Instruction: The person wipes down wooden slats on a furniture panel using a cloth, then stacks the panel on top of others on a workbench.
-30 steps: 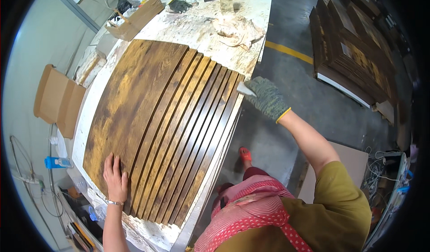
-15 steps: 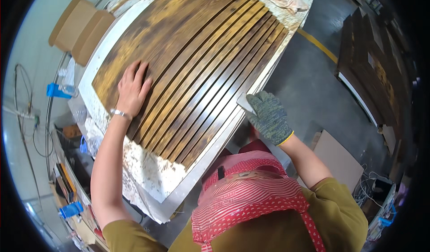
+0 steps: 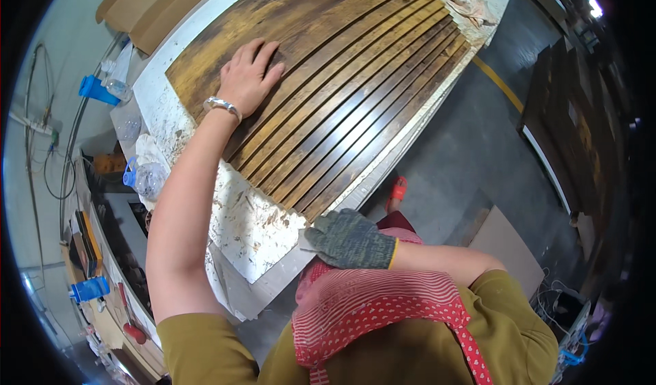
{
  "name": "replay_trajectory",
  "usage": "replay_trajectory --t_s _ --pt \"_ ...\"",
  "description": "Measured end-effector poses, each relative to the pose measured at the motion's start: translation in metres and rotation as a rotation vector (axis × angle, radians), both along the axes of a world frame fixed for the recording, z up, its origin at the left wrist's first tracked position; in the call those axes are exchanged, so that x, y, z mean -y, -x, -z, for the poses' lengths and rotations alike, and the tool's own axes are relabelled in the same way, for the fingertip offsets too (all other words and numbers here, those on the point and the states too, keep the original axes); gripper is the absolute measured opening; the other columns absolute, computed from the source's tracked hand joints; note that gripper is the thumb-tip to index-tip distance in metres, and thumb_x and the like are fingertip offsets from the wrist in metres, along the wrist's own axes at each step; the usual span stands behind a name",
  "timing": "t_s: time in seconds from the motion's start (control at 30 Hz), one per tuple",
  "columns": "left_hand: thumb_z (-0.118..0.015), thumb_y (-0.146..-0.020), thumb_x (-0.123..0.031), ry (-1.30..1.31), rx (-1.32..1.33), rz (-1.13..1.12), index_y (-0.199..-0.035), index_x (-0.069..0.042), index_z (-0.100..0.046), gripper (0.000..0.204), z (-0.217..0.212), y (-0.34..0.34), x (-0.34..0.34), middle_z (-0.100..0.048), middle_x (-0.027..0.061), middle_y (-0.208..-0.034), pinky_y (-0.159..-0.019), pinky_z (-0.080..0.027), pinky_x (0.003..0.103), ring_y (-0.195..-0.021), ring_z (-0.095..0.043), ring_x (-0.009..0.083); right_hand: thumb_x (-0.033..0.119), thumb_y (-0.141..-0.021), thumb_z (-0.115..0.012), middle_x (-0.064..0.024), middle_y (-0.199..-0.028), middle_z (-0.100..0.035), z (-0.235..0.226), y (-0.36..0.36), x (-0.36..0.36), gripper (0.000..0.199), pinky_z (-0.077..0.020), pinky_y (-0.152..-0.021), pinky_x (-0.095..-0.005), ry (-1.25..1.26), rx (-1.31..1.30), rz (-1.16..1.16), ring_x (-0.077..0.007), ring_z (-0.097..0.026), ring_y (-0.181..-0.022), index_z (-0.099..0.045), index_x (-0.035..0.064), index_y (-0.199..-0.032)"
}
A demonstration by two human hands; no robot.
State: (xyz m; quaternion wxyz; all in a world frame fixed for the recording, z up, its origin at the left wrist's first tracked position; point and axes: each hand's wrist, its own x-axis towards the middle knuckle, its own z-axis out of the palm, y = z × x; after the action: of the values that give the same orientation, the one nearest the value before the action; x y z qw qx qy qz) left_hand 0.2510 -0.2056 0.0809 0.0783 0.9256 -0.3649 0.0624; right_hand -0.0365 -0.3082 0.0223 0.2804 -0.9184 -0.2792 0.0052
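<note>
You are leaning over a fanned stack of wood-patterned boards [image 3: 383, 77] that is lying on the bench [image 3: 239, 231], its stepped strips descending toward the bench's right-hand long edge. The likeliest trouble is slipping: the boards are overlapping, so a sideways push from your left hand [image 3: 247, 77] could be sending the fan toward that edge, where the lowest board is already lying close. Your gloved right hand [image 3: 352, 240] is hovering by the fan's near right corner, and the knit could be catching there if you are drawing it along, dragging one board out of step. Your bracelet [image 3: 223, 107] is sitting over the near end of the broadest exposed board, so it could be scratching the surface should your wrist be dropping.

As for your fingers, the left ones are spreading, thumb well apart, and are resting on that broadest board near its near end without gripping anything; the narrower strips are running past to the right of your thumb. The glove's fingers are pointing toward the bench's near end, and the stack's corner is lying just beyond them; whether they are touching it, you cannot tell. A pale sliver [image 3: 305, 241] is showing at the glove's tips, but how tightly those fingers are closing, or whether they are holding it, is hidden.
</note>
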Motion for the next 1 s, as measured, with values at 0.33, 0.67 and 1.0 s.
replay_trajectory --t_s 0.33,0.67,1.0 --pt "-0.04 -0.091 -0.05 0.019 0.007 -0.008 -0.134 -0.022 -0.042 0.052 0.004 0.001 0.0 -0.036 0.0097 -0.14 -0.105 -0.026 0.047 -0.131 -0.031 0.0277 0.023 -0.076 -0.059 -0.0139 -0.083 -0.057 -0.027 -0.036 0.025 0.023 -0.0476 -0.063 -0.0405 0.013 0.029 0.071 -0.0285 -0.059 -0.072 -0.058 0.0036 -0.089" --pt "-0.043 -0.09 -0.046 0.004 -0.059 -0.041 -0.134 -0.02 -0.042 0.051 -0.005 0.003 0.001 -0.034 0.0092 -0.142 -0.106 -0.024 0.047 -0.132 -0.029 0.0286 0.026 -0.074 -0.058 -0.0118 -0.088 -0.057 -0.02 -0.055 0.062 0.034 -0.0455 -0.071 -0.0423 0.088 -0.011 -0.019 -0.0271 -0.057 -0.082 -0.057 0.0045 -0.101" --pt "-0.049 -0.088 -0.034 -0.051 -0.053 -0.042 -0.134 -0.015 -0.041 0.051 -0.017 0.01 0.007 -0.034 0.0104 -0.141 -0.105 -0.024 0.044 -0.131 -0.03 0.0309 0.022 -0.071 -0.061 -0.0127 -0.09 -0.057 -0.014 -0.088 0.272 0.034 -0.0461 -0.071 -0.0419 0.208 0.255 0.51 -0.0295 -0.057 -0.08 -0.06 0.0071 -0.102"
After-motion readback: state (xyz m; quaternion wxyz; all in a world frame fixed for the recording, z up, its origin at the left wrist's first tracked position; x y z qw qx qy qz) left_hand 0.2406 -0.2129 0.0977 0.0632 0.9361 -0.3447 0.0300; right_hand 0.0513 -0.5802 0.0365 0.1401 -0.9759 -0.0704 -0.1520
